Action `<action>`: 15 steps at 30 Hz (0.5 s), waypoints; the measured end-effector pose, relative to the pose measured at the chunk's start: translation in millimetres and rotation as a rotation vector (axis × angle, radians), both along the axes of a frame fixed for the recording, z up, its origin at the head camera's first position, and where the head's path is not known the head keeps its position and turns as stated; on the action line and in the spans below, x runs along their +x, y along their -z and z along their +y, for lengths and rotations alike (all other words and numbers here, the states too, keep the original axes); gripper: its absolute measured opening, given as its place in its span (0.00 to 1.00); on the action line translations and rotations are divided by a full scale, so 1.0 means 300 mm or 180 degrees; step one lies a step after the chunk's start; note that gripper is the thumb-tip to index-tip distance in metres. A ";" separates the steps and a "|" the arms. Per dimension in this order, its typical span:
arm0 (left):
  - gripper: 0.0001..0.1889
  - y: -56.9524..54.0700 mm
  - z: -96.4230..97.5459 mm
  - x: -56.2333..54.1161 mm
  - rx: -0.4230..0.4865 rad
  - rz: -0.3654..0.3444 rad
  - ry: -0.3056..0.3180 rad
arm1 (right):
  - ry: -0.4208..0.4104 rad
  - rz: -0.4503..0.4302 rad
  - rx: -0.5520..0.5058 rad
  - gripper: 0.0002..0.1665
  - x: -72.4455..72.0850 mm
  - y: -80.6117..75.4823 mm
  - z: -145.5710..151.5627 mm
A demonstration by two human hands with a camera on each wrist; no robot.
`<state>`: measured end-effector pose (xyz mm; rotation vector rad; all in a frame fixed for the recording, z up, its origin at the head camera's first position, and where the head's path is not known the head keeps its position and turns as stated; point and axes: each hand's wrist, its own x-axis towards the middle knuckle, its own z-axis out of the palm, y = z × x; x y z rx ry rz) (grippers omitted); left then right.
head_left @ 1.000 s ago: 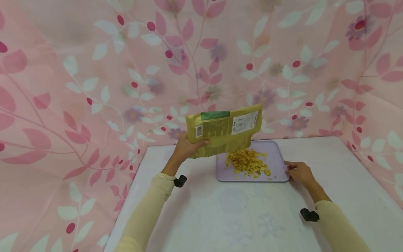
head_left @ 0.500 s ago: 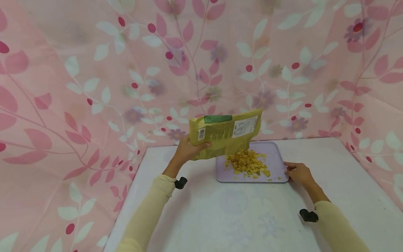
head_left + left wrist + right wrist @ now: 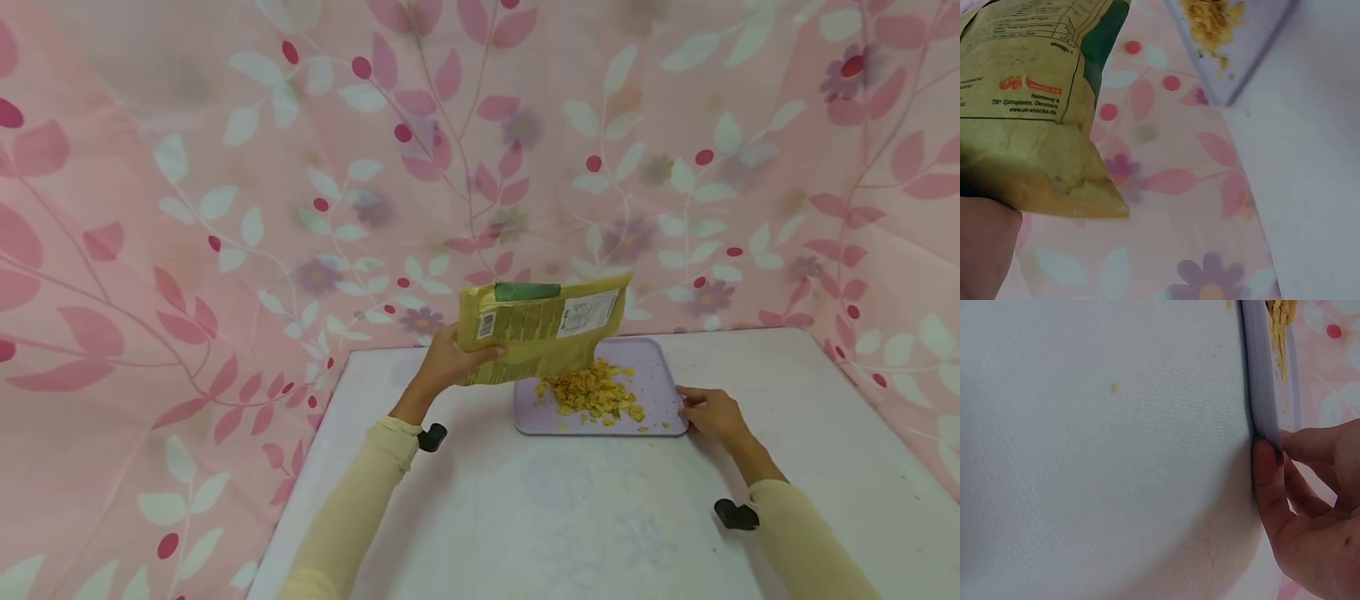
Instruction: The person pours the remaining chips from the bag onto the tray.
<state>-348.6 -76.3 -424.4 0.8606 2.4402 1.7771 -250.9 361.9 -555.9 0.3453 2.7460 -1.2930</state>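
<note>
Left hand grips the bag, tilted mid-frame, its right end above the tray, just right of centre; right hand pinches the tray's right edge, yellow chips heaped inside!

Yellow printed bag: held aloft, tilted, partly over the lilac tray. Tray: flat on the bench — broken yellow flakes heaped on it.

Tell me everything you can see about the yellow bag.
The yellow bag looks like thin, creased foil or plastic, with dark print, a barcode, a white panel and a green patch. The left hand grips its left end, holding it tilted; its uneven right end overlaps the lilac tray in the head view.
</note>
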 end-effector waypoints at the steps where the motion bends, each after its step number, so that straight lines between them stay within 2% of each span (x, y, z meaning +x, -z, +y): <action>1: 0.26 -0.006 -0.002 0.000 0.0092 -0.0036 -0.0009 | 0.0002 -0.0008 0.0004 0.31 0.000 0.001 0.000; 4: 0.25 -0.019 -0.007 -0.004 0.0197 -0.0031 -0.0027 | -0.0007 0.0005 -0.0010 0.31 0.002 0.002 0.000; 7: 0.24 -0.019 -0.003 -0.001 0.0012 0.0091 0.0056 | -0.0010 0.0014 -0.0038 0.31 0.002 0.004 0.002; 10: 0.23 -0.028 0.004 0.018 -0.0167 0.0180 0.0146 | -0.0005 0.0019 -0.0011 0.31 0.001 0.005 0.004; 15: 0.23 -0.082 0.003 0.052 0.0011 0.0004 0.0038 | -0.0002 0.0029 -0.0010 0.31 0.001 0.005 0.002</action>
